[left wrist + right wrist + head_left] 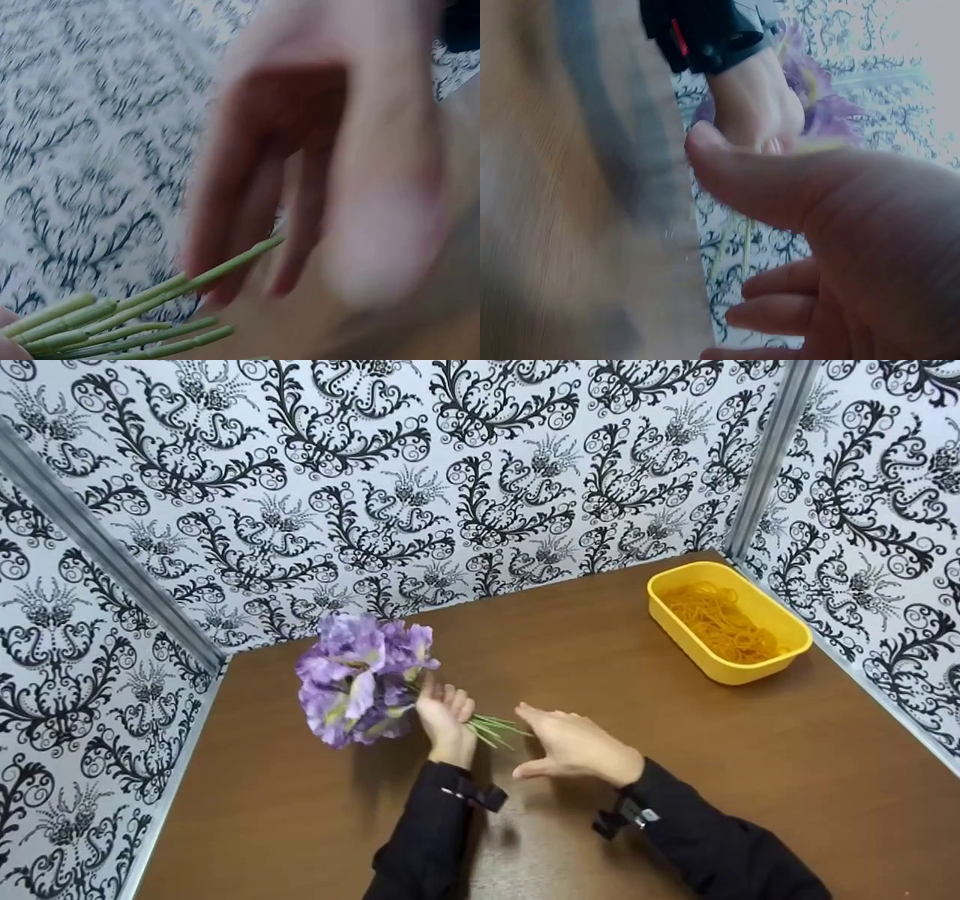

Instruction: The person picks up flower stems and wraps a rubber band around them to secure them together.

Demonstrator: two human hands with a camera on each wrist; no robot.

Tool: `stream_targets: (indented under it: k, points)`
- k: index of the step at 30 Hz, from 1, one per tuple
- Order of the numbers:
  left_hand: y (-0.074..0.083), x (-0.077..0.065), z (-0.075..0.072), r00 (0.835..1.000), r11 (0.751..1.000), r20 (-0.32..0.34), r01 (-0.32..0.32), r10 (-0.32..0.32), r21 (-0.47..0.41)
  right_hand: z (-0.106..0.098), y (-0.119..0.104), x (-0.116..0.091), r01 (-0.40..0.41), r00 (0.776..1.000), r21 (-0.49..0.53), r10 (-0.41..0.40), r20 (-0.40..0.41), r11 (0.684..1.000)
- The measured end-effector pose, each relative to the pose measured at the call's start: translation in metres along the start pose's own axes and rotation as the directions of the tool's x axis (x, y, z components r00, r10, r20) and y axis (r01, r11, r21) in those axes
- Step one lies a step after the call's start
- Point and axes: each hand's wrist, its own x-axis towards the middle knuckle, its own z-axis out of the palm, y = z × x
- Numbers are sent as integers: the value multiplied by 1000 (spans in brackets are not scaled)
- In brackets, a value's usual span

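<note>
A bunch of purple artificial flowers [360, 679] is gripped round its stems by my left hand [448, 718], the blooms out to the left. Thin green stem ends [496, 727] stick out on the right side of that fist, at uneven lengths. My right hand [576, 744] is just right of those ends, thumb and fingers spread apart with nothing between them. In the left wrist view the right hand [330, 150] looms blurred over the stems [127, 326]. The right wrist view has my thumb [750, 176] in front, with the left hand [754, 105] and purple petals [821, 90] behind.
A yellow plastic tub [727, 664] holding many orange-yellow rubber bands [720, 619] stands at the back right of the brown table [570, 652]. Patterned black-and-white panels [480, 480] wall in the back and both sides. Each wrist wears a black strapped device.
</note>
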Motion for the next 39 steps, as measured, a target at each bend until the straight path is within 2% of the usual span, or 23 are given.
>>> stream_targets:
  k: [6,11,14,17,21,29,35,39]
  points:
    - [-15,-22,-3,998,999,46,-35,34,7,15,-18,15,-134,991,-11,134,-9,991]
    - [-21,-30,-2,993,996,90,-82,78,39,23,-26,25,-191,982,3,191,2,982]
    - [-22,-33,0,989,990,97,-116,108,82,24,-27,26,-185,983,3,185,2,983]
    - [-24,-34,0,987,984,99,-135,124,114,23,-28,24,-142,990,2,142,7,990]
    - [-25,-35,1,985,982,115,-143,129,120,22,-29,21,-98,995,14,97,11,995]
    - [-28,-43,4,978,982,188,-122,94,144,21,-29,23,-193,981,30,194,-18,981]
    - [-29,-47,6,970,988,223,-121,96,100,14,-27,24,-160,987,43,160,11,986]
    - [-31,-51,5,951,979,286,-160,119,127,14,-24,25,-152,988,61,150,33,987]
